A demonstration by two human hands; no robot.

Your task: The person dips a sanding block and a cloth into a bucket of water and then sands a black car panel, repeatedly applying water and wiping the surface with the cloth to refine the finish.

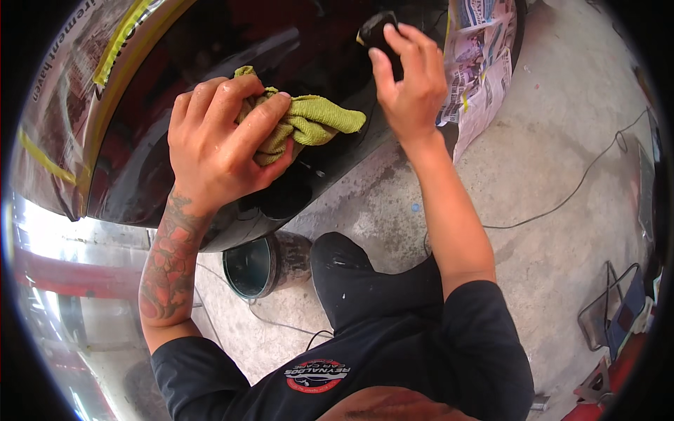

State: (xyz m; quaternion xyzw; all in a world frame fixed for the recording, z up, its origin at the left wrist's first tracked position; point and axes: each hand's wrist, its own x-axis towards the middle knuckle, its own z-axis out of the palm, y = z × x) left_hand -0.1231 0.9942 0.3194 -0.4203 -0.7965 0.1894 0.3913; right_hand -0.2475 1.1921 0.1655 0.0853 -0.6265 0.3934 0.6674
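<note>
My left hand (217, 137) is closed around a crumpled yellow-green cloth (316, 118), pressing it against a glossy dark car body panel (189, 77). One end of the cloth sticks out to the right, past my thumb. Farther up and to the right, my right hand (414, 88) grips a small black sanding-block-like pad (379, 29) with a yellowish edge. Thumb and fingertips hold its near side, and the pad sits at the panel's surface. Wet-looking streaks and reflections show on the panel below the cloth.
Newspaper masking (481, 70) covers the panel's right side; plastic sheeting and yellow tape (116, 52) border its left. A dark bucket (249, 270) stands under the panel, by my knee. A cable (562, 200) crosses the concrete floor. A metal-framed object (618, 309) lies at the right.
</note>
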